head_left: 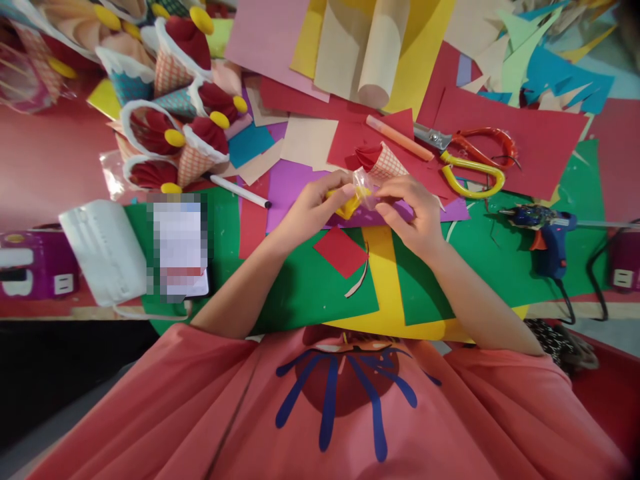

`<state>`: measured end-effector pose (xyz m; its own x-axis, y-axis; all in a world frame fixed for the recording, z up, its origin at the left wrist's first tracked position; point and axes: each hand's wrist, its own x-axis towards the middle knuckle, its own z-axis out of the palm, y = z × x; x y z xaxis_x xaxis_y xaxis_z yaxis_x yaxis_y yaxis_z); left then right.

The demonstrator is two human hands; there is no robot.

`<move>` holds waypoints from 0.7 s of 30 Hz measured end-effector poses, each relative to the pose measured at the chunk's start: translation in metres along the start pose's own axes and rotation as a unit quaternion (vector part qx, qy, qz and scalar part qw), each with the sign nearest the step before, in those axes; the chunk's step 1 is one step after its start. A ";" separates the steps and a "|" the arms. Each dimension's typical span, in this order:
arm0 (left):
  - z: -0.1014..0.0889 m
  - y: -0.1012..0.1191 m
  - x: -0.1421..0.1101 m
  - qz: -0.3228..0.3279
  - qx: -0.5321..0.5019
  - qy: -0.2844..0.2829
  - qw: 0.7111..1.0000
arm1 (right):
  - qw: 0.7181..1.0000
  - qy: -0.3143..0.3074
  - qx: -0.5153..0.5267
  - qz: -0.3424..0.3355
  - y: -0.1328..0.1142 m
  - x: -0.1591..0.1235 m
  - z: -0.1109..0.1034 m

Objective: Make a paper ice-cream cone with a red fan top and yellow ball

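Observation:
My left hand (314,208) pinches a small yellow piece (350,202) between thumb and fingers. My right hand (413,212) is closed on a bit of clear plastic (363,183) that touches the yellow piece. Both hands meet above the purple paper sheet (295,187). Just behind them lies a paper cone (383,161) with a checked wrap and a red folded inside. A small red paper square (341,251) lies on the green sheet (300,293) below my hands.
Several finished paper cones (180,127) with yellow tops are piled at the back left. Scissors (465,157), an orange stick (399,138), a white pen (240,192) and a blue glue gun (545,233) lie around. Coloured paper sheets cover the table.

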<state>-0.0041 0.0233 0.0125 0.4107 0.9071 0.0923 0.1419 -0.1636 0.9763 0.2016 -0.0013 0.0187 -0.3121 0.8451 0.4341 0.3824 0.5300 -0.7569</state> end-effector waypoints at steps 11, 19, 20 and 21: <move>0.000 -0.007 0.001 0.017 0.003 0.065 0.998 | 0.987 -0.043 0.082 0.132 -0.007 0.004 0.000; -0.003 -0.007 0.004 0.011 -0.102 0.074 0.992 | 0.971 -0.010 0.184 0.151 0.002 0.001 0.000; -0.002 -0.007 0.004 0.009 -0.115 0.068 0.991 | 0.971 0.000 0.181 0.158 0.004 0.000 0.000; -0.001 -0.006 0.003 0.009 -0.124 0.062 0.990 | 0.971 0.012 0.175 0.163 0.005 0.001 0.000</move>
<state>-0.0042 0.0273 0.0066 0.2949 0.9482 0.1181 -0.0963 -0.0935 0.9910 0.2031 0.0019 0.0149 -0.2028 0.9675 0.1509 0.1381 0.1808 -0.9738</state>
